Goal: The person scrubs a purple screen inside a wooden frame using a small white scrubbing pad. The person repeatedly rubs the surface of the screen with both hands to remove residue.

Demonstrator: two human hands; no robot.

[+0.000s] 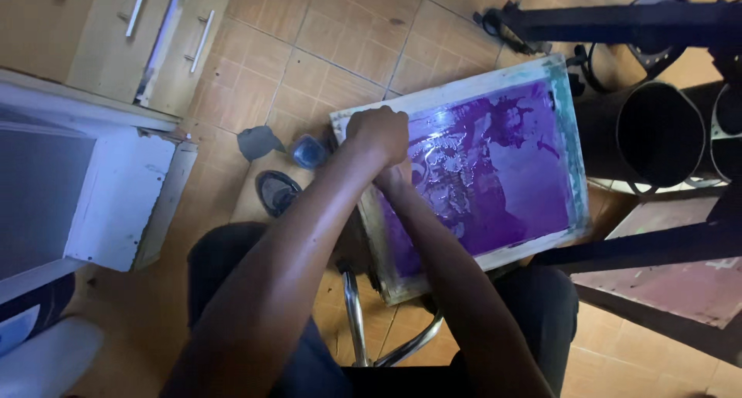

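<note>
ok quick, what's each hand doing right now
Left hand: fisted on the edge of the purple screen-printing frame.
Right hand: mostly hidden beneath the left; grip cannot be told.

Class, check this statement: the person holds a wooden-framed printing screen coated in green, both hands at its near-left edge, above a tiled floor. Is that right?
Not quite. The head view shows the coating on the printing screen is purple, not green. The rest stands: the left hand and right hand are at its near-left edge, above the tiled floor.
</note>
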